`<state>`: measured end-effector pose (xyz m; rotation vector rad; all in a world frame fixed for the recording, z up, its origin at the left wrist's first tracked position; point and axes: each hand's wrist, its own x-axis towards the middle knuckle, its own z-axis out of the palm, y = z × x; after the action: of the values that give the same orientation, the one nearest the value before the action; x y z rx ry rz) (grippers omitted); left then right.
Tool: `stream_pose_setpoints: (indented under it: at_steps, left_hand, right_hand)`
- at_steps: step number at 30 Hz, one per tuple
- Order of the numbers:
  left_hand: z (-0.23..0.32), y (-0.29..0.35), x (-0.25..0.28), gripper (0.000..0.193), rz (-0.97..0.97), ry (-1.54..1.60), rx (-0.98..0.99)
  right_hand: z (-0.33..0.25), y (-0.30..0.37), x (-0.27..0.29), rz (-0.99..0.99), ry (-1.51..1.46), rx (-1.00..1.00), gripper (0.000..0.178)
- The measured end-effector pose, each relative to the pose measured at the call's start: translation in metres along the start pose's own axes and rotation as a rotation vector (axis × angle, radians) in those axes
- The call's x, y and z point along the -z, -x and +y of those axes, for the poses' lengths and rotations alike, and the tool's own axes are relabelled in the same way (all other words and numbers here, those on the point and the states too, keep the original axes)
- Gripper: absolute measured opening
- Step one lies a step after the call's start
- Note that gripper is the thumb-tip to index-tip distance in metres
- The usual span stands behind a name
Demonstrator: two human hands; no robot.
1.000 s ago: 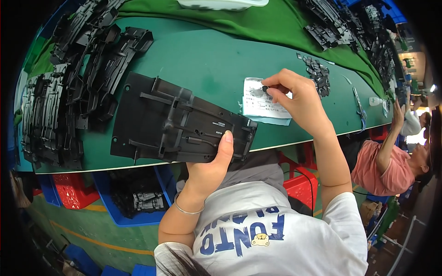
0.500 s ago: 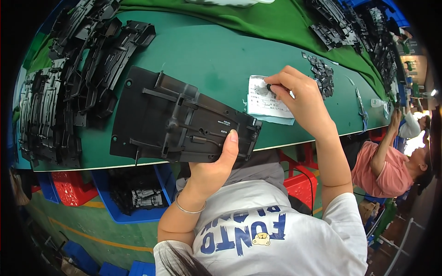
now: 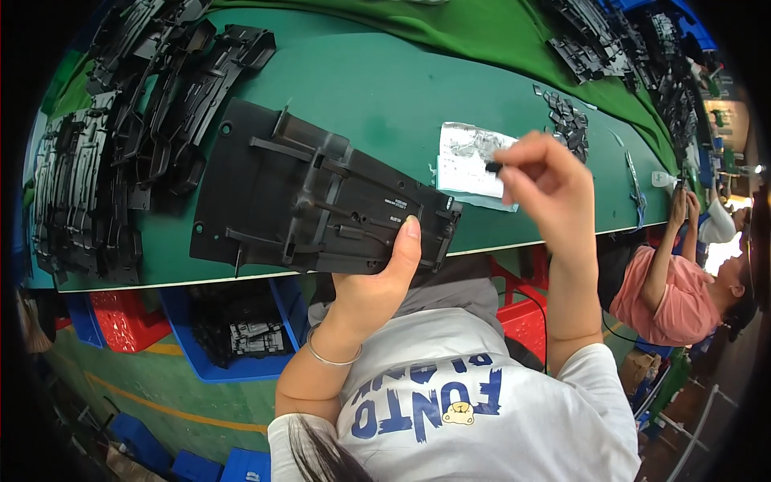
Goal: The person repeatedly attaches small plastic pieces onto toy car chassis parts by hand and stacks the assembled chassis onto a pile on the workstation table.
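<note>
A large flat black plastic panel [image 3: 305, 197] with ribs and clips lies on the green table [image 3: 385, 88], its near edge at the table's front. My left hand [image 3: 377, 281] grips that near edge, thumb pressed on top. My right hand [image 3: 546, 189] hovers over a white sheet of small parts [image 3: 466, 161] to the right of the panel, fingertips pinched on a small black piece [image 3: 491, 167] lifted from the sheet.
Stacks of black plastic mouldings [image 3: 120, 136] crowd the table's left side and far right corner [image 3: 626, 48]. A cluster of small black clips [image 3: 566, 120] lies beyond the sheet. Blue and red bins [image 3: 233, 337] stand under the table. Another person in a pink shirt [image 3: 675, 297] works at right.
My right hand has drawn back from the sheet toward me with a small black piece pinched. My left hand stays on the panel's edge.
</note>
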<state>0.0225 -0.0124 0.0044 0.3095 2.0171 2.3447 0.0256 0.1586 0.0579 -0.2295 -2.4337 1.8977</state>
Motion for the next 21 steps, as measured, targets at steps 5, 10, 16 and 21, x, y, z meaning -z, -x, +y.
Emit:
stream_pose_setpoints:
  at_steps: [5, 10, 16, 21]
  left_hand:
    - [-0.001, -0.001, -0.001, 0.006, 0.021, -0.032, -0.047]
    - [0.003, -0.004, -0.001, 0.008, 0.016, 0.035, 0.035]
    - [0.002, -0.005, 0.001, 0.007, -0.007, 0.065, 0.017]
    - [0.001, -0.004, 0.003, 0.006, -0.028, 0.068, 0.013]
  right_hand:
    - [0.007, 0.048, -0.034, -0.131, -0.318, -0.055, 0.016]
    - [0.016, 0.063, -0.056, -0.122, -0.284, -0.033, 0.015]
    - [0.016, 0.061, -0.064, -0.041, -0.238, 0.013, 0.013]
    - [0.013, 0.060, -0.063, -0.087, -0.135, 0.000, 0.014]
